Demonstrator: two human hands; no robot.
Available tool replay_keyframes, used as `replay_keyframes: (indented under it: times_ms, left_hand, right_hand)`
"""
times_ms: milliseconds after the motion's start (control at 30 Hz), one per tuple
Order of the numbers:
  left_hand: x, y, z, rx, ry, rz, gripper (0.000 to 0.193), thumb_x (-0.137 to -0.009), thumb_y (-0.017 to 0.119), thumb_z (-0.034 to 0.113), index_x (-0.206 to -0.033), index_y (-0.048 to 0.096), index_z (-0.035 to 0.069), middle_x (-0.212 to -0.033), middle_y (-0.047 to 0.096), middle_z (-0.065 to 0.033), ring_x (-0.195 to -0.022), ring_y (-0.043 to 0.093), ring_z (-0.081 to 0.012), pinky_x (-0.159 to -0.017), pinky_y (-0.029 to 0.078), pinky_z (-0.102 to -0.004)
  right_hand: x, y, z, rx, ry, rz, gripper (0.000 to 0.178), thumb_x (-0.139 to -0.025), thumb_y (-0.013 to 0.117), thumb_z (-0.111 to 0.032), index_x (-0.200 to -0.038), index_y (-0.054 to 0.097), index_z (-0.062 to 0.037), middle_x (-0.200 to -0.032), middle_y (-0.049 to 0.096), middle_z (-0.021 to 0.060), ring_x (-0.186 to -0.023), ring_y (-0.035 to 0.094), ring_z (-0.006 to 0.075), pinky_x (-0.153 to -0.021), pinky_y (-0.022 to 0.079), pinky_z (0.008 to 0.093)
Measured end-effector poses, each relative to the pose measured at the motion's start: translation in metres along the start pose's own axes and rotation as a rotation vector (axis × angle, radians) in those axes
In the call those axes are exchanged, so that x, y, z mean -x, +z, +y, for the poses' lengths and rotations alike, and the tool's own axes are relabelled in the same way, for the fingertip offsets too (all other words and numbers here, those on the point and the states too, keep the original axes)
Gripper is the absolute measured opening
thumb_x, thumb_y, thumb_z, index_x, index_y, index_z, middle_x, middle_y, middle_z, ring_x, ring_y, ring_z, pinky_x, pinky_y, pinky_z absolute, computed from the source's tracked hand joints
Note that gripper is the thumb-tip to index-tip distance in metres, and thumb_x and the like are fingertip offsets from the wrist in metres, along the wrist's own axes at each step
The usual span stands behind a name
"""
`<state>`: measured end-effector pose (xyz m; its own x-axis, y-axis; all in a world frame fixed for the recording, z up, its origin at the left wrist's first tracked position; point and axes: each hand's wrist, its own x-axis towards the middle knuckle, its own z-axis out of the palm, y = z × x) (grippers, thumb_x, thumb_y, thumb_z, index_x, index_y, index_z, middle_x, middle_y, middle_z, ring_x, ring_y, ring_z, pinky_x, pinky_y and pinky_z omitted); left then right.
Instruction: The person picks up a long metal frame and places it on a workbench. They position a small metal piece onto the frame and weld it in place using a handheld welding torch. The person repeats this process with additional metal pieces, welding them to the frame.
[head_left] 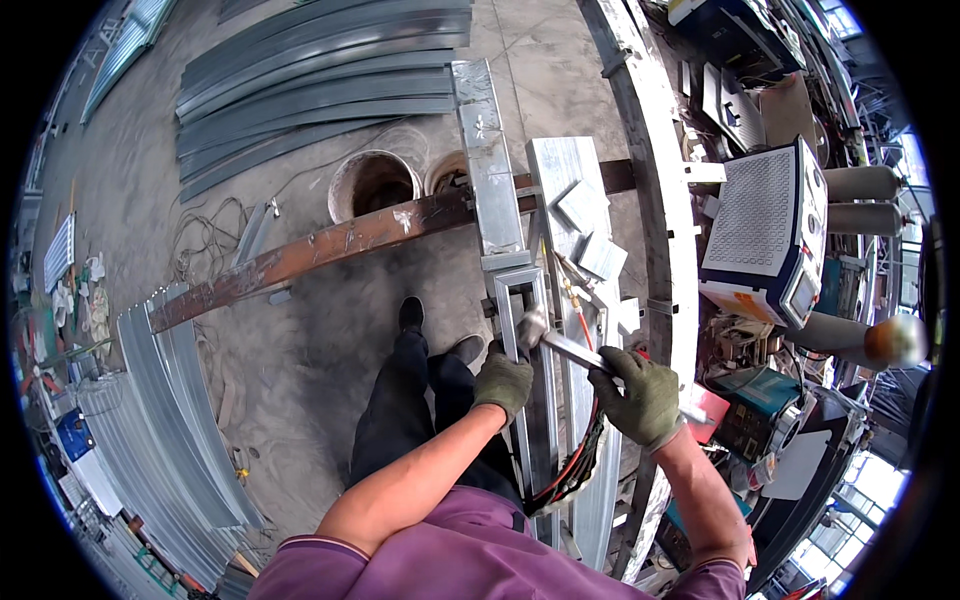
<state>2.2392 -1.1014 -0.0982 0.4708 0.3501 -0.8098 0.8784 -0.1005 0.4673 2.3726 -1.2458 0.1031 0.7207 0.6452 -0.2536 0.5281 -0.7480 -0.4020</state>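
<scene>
My right hand (640,398), in a green work glove, is closed round the handle of a hammer (575,350). The hammer's head is over a rectangular metal frame (541,400), pointing to the left; I cannot tell whether it touches. My left hand (503,384), gloved the same way, is closed at the frame's left side, just below the hammer head. What its fingers hold is hidden. Right of the frame lie a torch-like tool with brass fittings (572,290) and a red hose (580,455).
A long galvanized beam (560,165) carries loose metal plates (602,257). A rusty crossbar (300,262) runs left, near two buckets (362,200). Stacked metal profiles (320,70) lie beyond, more (160,410) at left. A white machine cabinet (760,225) stands at right.
</scene>
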Motion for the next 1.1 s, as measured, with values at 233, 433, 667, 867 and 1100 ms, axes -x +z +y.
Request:
replay_keyframes:
  times_ms: [233, 433, 667, 867, 1100]
  left_hand:
    - [-0.021, 0.021, -0.032, 0.042, 0.167, 0.07, 0.048, -0.095, 0.067, 0.035, -0.131, 0.059, 0.004, -0.111, 0.075, -0.0263, -0.104, 0.072, -0.0456, -0.091, 0.057, -0.0522]
    - [0.006, -0.011, 0.01, -0.063, 0.118, 0.086, 0.047, -0.095, 0.066, 0.032, -0.132, 0.06, 0.003, -0.108, 0.074, -0.0273, -0.1, 0.072, -0.0451, -0.089, 0.057, -0.0511]
    - [-0.006, 0.006, -0.018, -0.024, 0.145, -0.014, 0.058, -0.101, 0.061, 0.044, -0.141, 0.054, 0.002, -0.124, 0.073, -0.0276, -0.115, 0.072, -0.0433, -0.1, 0.057, -0.0518]
    - [0.013, -0.018, 0.015, -0.054, 0.086, 0.02, 0.06, -0.1, 0.06, 0.041, -0.144, 0.051, 0.001, -0.127, 0.07, -0.031, -0.117, 0.07, -0.0468, -0.103, 0.055, -0.0523]
    - [0.021, -0.029, 0.028, -0.1, 0.032, -0.011, 0.063, -0.095, 0.066, 0.036, -0.146, 0.049, 0.003, -0.124, 0.072, -0.0308, -0.114, 0.071, -0.0459, -0.101, 0.056, -0.0525]
  right_hand:
    - [-0.045, -0.009, 0.024, 0.439, -0.484, -0.077, 0.025, -0.098, 0.071, -0.036, -0.108, 0.069, -0.0136, -0.077, 0.067, 0.0042, -0.067, 0.067, 0.0247, -0.06, 0.048, 0.0449]
    - [-0.082, -0.023, 0.019, 0.528, -0.48, -0.271, 0.025, -0.099, 0.064, -0.032, -0.11, 0.07, -0.0098, -0.09, 0.073, 0.0083, -0.083, 0.075, 0.0272, -0.074, 0.057, 0.0464]
    - [-0.102, -0.032, 0.01, 0.662, -0.564, -0.359, 0.024, -0.102, 0.06, -0.031, -0.107, 0.072, -0.0112, -0.094, 0.074, 0.0089, -0.088, 0.076, 0.027, -0.073, 0.058, 0.0446]
    - [-0.095, -0.032, 0.012, 0.583, -0.481, -0.314, 0.024, -0.1, 0.066, -0.034, -0.108, 0.07, -0.0115, -0.094, 0.073, 0.0089, -0.088, 0.075, 0.0294, -0.076, 0.059, 0.0469]
    - [-0.104, -0.027, 0.009, 0.615, -0.269, -0.54, 0.026, -0.098, 0.067, -0.032, -0.114, 0.069, -0.0118, -0.094, 0.072, 0.0096, -0.085, 0.075, 0.0311, -0.075, 0.059, 0.0476]
